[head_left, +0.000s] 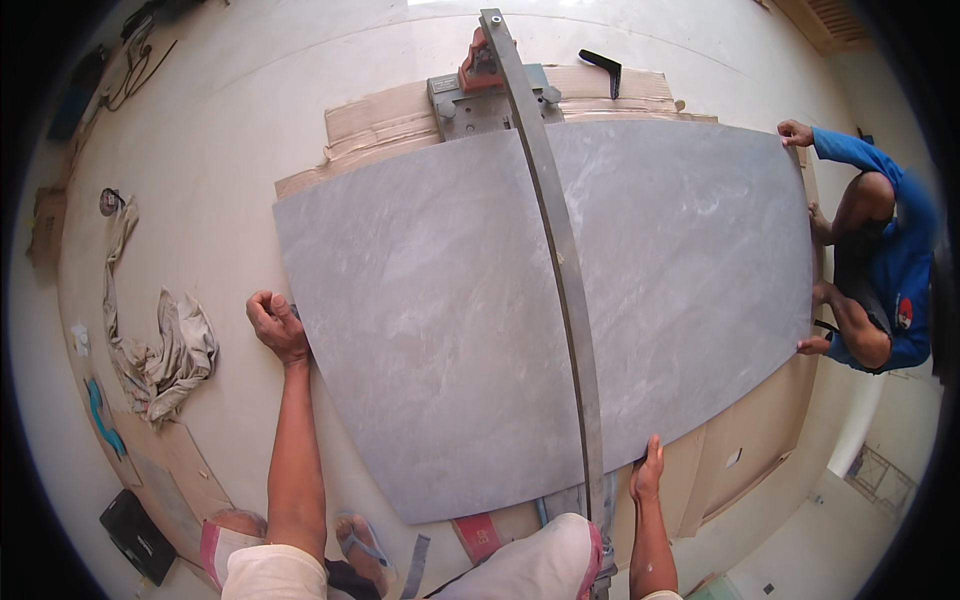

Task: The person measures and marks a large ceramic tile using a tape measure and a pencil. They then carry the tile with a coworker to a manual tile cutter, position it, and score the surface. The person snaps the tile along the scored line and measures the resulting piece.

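A large grey tile (430,320) lies under the long metal rail (565,255) of a tile cutter, which crosses it from far to near. My left hand (277,325) is closed, fingers curled, right beside the tile's left edge; a small dark bit shows between hand and edge, too little to make out. At the near edge, right of the rail, my right hand (648,475) grips the tile with the thumb up along its rim and the other fingers partly hidden. A co-worker (880,250) in a blue top crouches at the right, both hands at the tile's right edge.
Beyond the tile, the cutter's base (475,110) rests on cardboard (375,125) near a black angled bracket (603,72). On the left floor lie a crumpled cloth (175,350), a teal curved object (103,418) and a black case (137,535). More cardboard (745,445) extends beneath the right side.
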`<state>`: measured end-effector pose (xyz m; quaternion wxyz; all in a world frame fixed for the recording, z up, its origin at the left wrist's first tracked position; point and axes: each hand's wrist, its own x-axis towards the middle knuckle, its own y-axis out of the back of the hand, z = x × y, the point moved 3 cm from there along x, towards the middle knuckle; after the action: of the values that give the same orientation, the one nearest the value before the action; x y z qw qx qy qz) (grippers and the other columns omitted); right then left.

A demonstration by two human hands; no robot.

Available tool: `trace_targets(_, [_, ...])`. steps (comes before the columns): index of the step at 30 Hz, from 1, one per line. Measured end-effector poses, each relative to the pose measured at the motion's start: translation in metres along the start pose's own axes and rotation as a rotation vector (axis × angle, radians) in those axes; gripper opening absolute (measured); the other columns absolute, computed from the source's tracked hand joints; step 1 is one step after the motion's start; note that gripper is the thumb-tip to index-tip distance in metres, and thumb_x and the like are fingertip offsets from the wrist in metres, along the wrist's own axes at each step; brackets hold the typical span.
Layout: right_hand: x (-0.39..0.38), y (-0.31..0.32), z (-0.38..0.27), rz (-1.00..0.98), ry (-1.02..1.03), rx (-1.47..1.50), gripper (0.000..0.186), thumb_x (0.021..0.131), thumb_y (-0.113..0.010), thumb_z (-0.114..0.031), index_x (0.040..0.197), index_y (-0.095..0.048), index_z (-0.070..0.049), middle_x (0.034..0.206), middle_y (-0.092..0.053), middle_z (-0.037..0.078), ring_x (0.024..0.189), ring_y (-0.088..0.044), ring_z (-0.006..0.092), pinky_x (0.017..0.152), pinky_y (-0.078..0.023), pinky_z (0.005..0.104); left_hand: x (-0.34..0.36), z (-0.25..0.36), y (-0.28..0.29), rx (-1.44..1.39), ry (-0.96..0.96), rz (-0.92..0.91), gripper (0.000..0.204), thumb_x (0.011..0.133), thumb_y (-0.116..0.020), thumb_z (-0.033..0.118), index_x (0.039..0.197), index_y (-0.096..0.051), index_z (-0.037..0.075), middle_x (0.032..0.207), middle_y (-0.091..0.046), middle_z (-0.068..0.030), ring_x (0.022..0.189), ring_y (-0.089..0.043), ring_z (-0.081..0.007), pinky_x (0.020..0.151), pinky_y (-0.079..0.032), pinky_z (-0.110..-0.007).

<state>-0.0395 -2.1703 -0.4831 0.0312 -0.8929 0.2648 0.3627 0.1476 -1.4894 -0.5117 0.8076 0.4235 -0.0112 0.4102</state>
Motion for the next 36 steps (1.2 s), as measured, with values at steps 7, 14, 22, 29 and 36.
trace_targets(7, [0.0,0.007,0.007,-0.014,0.004,-0.035,0.048,0.103,-0.046,-0.04,0.131,-0.044,-0.001,0.134,-0.05,0.009,0.126,-0.044,0.0202,0.113,-0.027,0.0375,0.0,-0.008,0.001,0.004,-0.009,-0.019,0.047,0.098,-0.048,0.046,0.096,-0.052,-0.001,0.091,-0.054,-0.0151,0.086,-0.053,-0.0302,0.076,-0.044,-0.041])
trace_targets(14, [0.007,0.012,0.016,0.006,0.072,-0.105,0.055,0.102,-0.05,-0.04,0.132,-0.046,0.005,0.132,-0.052,0.009,0.123,-0.045,0.0174,0.11,-0.031,0.0343,0.001,-0.01,-0.001,0.096,-0.051,0.027,0.046,0.097,-0.05,0.045,0.091,-0.055,0.0,0.085,-0.057,-0.015,0.082,-0.056,-0.0325,0.076,-0.045,-0.043])
trace_targets(22, [0.017,0.01,0.005,-0.002,0.06,-0.252,0.066,0.096,-0.058,-0.048,0.128,-0.049,0.009,0.125,-0.058,0.011,0.116,-0.05,0.0165,0.103,-0.037,0.0324,0.012,-0.026,0.0,0.084,0.064,0.057,0.061,0.092,-0.052,0.057,0.09,-0.06,-0.004,0.09,-0.065,-0.0209,0.086,-0.063,-0.0367,0.079,-0.049,-0.045])
trace_targets(29, [-0.116,0.119,-0.013,0.035,0.349,-0.675,0.062,0.092,-0.064,-0.045,0.13,-0.051,0.003,0.105,-0.067,0.014,0.099,-0.064,0.0209,0.089,-0.049,0.0337,-0.033,0.069,0.055,-0.094,0.113,0.157,0.065,0.093,-0.048,0.057,0.087,-0.06,-0.007,0.087,-0.066,-0.0258,0.084,-0.063,-0.0421,0.081,-0.049,-0.049])
trace_targets(36, [-0.342,0.287,0.058,0.168,0.067,-0.916,0.052,0.093,-0.063,-0.043,0.127,-0.057,-0.004,0.112,-0.065,0.014,0.105,-0.062,0.0237,0.093,-0.048,0.036,-0.287,0.217,0.079,-0.451,0.019,-0.196,0.037,0.1,-0.047,0.032,0.083,-0.053,0.0,0.081,-0.059,-0.0158,0.075,-0.056,-0.0285,0.072,-0.046,-0.04])
